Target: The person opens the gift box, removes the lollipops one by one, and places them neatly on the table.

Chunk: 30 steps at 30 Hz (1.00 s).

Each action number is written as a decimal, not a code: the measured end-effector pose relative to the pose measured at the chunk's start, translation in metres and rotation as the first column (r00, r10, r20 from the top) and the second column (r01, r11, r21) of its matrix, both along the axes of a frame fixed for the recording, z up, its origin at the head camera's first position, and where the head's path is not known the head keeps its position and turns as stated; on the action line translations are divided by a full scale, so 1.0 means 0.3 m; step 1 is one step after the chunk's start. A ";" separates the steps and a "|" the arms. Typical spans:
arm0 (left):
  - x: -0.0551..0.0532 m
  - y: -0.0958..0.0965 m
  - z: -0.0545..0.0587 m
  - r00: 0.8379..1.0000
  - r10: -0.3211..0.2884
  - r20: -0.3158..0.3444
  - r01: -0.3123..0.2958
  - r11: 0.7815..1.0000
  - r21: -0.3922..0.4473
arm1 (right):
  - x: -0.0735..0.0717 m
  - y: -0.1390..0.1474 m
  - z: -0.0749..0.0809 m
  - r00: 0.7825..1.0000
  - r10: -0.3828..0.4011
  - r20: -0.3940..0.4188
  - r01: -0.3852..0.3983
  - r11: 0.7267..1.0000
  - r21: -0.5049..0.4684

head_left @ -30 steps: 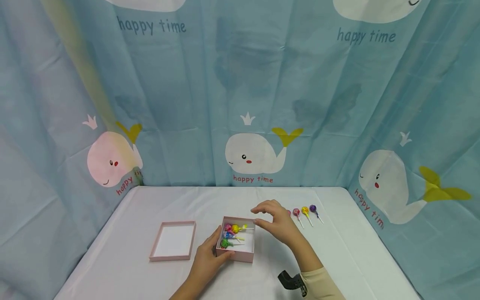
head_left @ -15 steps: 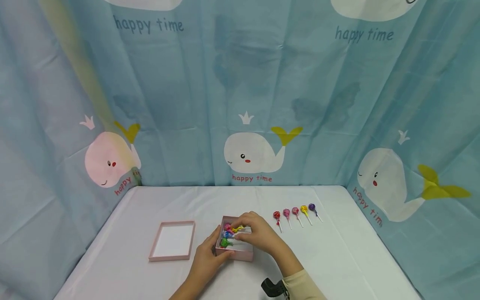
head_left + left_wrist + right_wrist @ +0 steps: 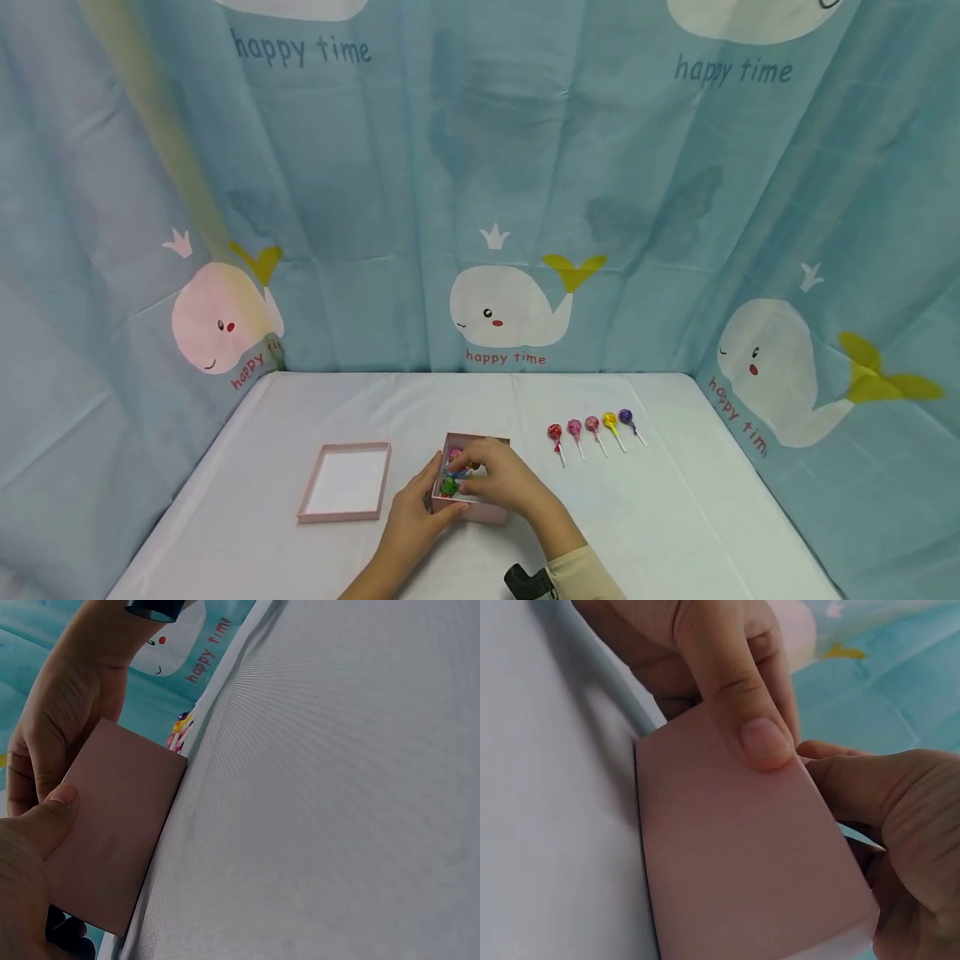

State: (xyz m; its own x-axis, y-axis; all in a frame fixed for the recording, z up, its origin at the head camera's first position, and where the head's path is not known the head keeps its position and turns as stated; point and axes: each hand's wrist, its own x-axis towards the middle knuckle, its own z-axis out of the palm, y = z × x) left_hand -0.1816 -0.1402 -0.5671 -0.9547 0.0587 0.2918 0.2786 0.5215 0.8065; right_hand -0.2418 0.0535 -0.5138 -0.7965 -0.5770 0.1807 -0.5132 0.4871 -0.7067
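Note:
In the head view an open pink box [image 3: 480,510] stands on the white table, with lollipops inside, among them a green lollipop [image 3: 449,485] and a pink lollipop [image 3: 455,453]. My left hand [image 3: 414,508] grips the box's left side. Its thumb [image 3: 761,739] presses the front wall in the right wrist view. My right hand [image 3: 504,477] reaches over the box's right part, thumb and fingers down among the lollipops near a blue one. Whether they pinch a lollipop is not clear, since the hand covers much of the inside. In the left wrist view the box wall hides those fingertips.
A shallow pink box lid [image 3: 302,492] with a white inside lies left of the box. Farther right, several lollipops lie in a row, including a red lollipop [image 3: 554,432] and a purple lollipop [image 3: 626,416]. A blue whale-print curtain [image 3: 390,317] surrounds the table.
My right hand has come from above the box's right edge down and left into it, first over the yellow lollipop, then toward the blue one. My left hand keeps its grip.

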 end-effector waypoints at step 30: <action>-0.002 -0.003 -0.005 0.999 -0.022 -0.042 0.021 1.000 -0.022 | -0.046 -0.049 -0.045 0.963 0.077 -0.256 -0.011 0.968 0.251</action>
